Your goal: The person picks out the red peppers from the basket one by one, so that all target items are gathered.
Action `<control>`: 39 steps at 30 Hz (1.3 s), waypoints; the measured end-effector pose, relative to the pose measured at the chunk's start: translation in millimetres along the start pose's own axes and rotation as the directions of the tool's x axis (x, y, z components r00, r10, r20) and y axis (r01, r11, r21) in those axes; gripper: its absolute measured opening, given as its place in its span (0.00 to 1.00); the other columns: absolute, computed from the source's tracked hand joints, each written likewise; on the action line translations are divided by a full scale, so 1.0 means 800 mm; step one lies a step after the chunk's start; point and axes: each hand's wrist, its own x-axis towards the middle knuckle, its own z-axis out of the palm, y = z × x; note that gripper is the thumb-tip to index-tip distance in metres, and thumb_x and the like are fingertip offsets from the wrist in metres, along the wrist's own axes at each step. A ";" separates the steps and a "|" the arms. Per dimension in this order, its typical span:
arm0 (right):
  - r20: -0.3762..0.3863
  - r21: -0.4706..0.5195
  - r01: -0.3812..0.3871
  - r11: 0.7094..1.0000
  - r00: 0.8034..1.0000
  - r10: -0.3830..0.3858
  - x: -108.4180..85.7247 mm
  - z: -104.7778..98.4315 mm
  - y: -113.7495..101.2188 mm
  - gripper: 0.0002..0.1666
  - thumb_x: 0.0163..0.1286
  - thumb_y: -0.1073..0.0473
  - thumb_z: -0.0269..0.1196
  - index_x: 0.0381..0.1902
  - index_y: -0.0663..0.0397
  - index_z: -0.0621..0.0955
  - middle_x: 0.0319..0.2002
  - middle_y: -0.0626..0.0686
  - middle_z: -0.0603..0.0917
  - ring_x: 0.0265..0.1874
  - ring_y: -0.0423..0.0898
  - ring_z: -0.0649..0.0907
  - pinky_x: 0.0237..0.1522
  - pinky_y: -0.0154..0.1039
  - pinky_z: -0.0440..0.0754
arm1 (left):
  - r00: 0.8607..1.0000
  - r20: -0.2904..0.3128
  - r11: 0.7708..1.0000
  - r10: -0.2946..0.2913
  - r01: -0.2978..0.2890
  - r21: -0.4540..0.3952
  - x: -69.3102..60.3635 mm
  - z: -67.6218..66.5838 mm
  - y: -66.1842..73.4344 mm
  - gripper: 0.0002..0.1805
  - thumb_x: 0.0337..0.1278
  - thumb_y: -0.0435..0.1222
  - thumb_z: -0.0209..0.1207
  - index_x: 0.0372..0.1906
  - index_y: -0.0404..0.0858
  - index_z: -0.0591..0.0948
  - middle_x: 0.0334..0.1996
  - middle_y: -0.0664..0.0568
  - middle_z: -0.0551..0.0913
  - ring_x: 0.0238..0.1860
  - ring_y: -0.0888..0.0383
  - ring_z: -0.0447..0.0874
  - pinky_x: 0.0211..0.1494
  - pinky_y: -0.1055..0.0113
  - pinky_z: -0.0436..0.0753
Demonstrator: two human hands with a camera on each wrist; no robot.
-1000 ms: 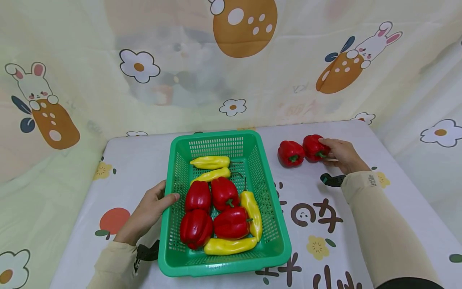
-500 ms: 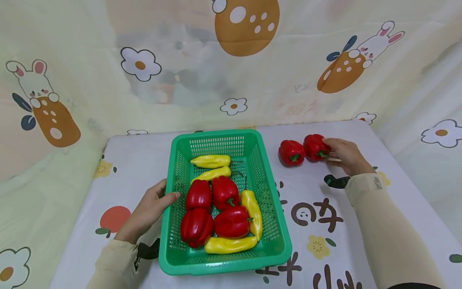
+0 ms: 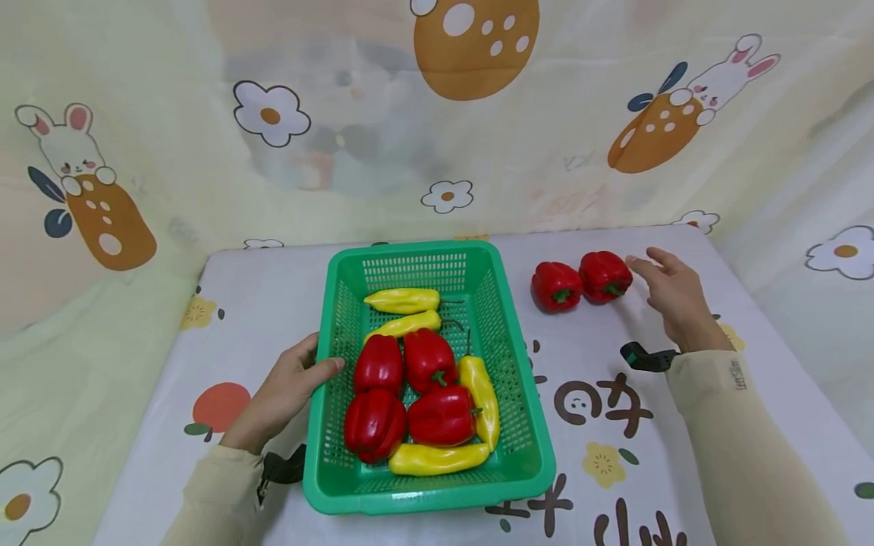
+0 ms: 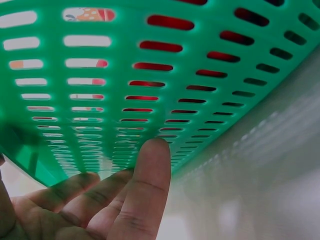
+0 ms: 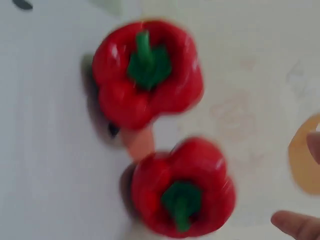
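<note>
My left hand grips the left rim of a green plastic basket, thumb over the edge. In the left wrist view its fingers lie against the slotted outer wall. Inside the basket are several red bell peppers and several long yellow peppers. On the cloth to the right, two more red bell peppers stand side by side, a left one and a right one. My right hand is just right of the pair, fingers apart and holding nothing; the right wrist view shows its fingertips clear of both peppers.
A white printed cloth covers the table. Behind it hangs a cream curtain with rabbits and flowers, close to the table's back edge. Black wrist mounts sit under both sleeves.
My right hand has let go of the right-hand bell pepper and moved off to the right. The left hand keeps its hold on the basket. The whole head view has shifted slightly.
</note>
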 end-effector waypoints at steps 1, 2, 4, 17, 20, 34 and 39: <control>-0.016 0.000 0.014 1.000 1.000 -0.014 -0.006 0.002 -0.004 0.56 0.75 0.30 0.55 0.86 0.44 0.44 0.85 0.59 0.44 0.82 0.65 0.50 0.78 0.67 0.57 | 1.000 0.002 1.000 0.000 0.000 0.000 0.000 0.000 0.000 0.32 0.73 0.40 0.57 0.77 0.36 0.66 0.60 0.33 0.81 0.43 0.46 0.92 0.42 0.54 0.92; -0.029 -0.002 0.030 1.000 0.999 -0.030 -0.012 0.005 -0.009 0.55 0.75 0.30 0.55 0.86 0.43 0.44 0.85 0.60 0.45 0.82 0.64 0.51 0.78 0.66 0.58 | 1.000 0.002 1.000 0.000 0.000 0.001 0.000 0.000 0.000 0.32 0.73 0.40 0.57 0.77 0.36 0.66 0.61 0.33 0.80 0.43 0.46 0.92 0.42 0.54 0.92; -0.048 -0.001 0.070 0.998 0.996 -0.070 -0.026 0.012 -0.021 0.54 0.76 0.31 0.56 0.86 0.41 0.45 0.85 0.59 0.47 0.82 0.63 0.52 0.78 0.65 0.60 | 1.000 0.001 1.000 0.001 -0.001 0.001 0.001 0.001 0.000 0.32 0.73 0.40 0.56 0.77 0.36 0.66 0.62 0.33 0.80 0.44 0.46 0.92 0.42 0.54 0.92; 0.412 -0.071 0.504 0.861 0.801 -0.435 -0.133 0.086 -0.090 0.32 0.81 0.50 0.58 0.77 0.52 0.68 0.70 0.59 0.75 0.65 0.52 0.77 0.60 0.42 0.83 | 1.000 -0.008 1.000 0.003 -0.003 -0.003 0.002 0.000 -0.001 0.32 0.73 0.39 0.56 0.76 0.35 0.66 0.60 0.32 0.81 0.43 0.44 0.92 0.40 0.53 0.92; 0.565 -0.066 0.542 0.838 0.712 -0.417 -0.144 0.107 -0.096 0.29 0.78 0.53 0.61 0.73 0.55 0.73 0.67 0.59 0.79 0.65 0.56 0.79 0.63 0.55 0.84 | 1.000 -0.005 1.000 0.008 -0.008 -0.007 0.002 0.001 -0.001 0.31 0.73 0.38 0.56 0.76 0.35 0.66 0.60 0.31 0.81 0.43 0.43 0.93 0.40 0.53 0.92; 0.897 -0.094 0.564 0.820 0.406 -0.176 -0.154 0.191 -0.102 0.26 0.74 0.51 0.65 0.64 0.56 0.81 0.60 0.57 0.84 0.59 0.54 0.81 0.56 0.52 0.88 | 1.000 0.003 1.000 0.012 -0.012 -0.027 0.002 0.000 -0.002 0.31 0.73 0.38 0.54 0.76 0.34 0.66 0.60 0.30 0.81 0.42 0.43 0.93 0.40 0.52 0.92; 0.922 -0.166 0.582 0.796 0.378 -0.084 -0.153 0.208 -0.098 0.26 0.72 0.51 0.67 0.64 0.57 0.82 0.53 0.51 0.86 0.55 0.50 0.80 0.53 0.47 0.88 | 1.000 0.006 1.000 0.009 -0.009 -0.026 0.000 0.000 -0.002 0.31 0.73 0.38 0.54 0.77 0.34 0.66 0.60 0.30 0.81 0.42 0.44 0.93 0.40 0.53 0.92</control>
